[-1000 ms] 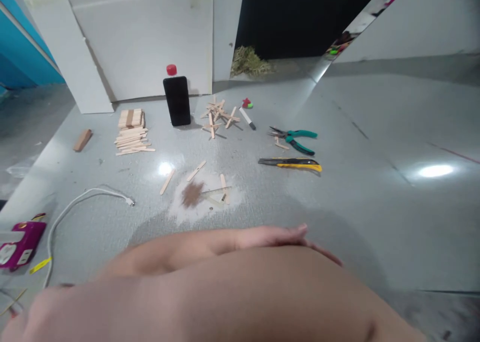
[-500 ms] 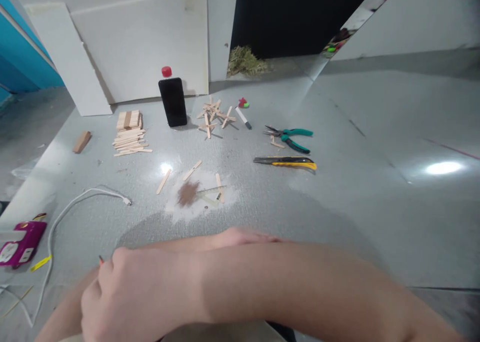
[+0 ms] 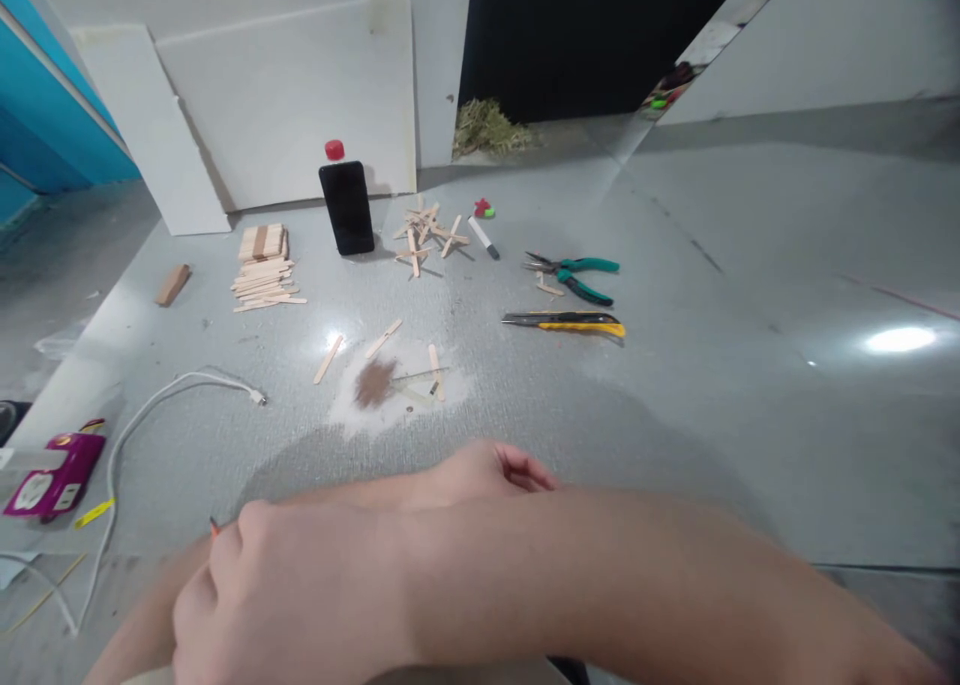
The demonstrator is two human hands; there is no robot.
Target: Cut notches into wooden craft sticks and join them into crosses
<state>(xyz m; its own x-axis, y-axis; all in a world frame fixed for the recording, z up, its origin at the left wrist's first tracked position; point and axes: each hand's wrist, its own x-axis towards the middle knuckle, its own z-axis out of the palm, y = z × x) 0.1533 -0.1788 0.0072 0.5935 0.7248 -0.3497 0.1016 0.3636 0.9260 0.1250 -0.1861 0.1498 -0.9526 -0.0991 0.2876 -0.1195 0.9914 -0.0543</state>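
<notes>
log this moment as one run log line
right hand: crossed over left arm, red item in fingers | left hand: fingers curled, hold unclear | knife: nearer than pliers | phone: upright, red cap behind

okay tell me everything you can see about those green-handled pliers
The pliers have two teal-green handles with darker parts on the lower one, and slim, dark, metallic-looking jaws that taper to narrow tips. They lie flat and spread open on the grey surface, tips pointing left in the picture, handles right. Small wooden pieces lie close by; whether they touch isn't clear. The yellow-and-black cutter lies just nearer the camera, apart from them.
</notes>
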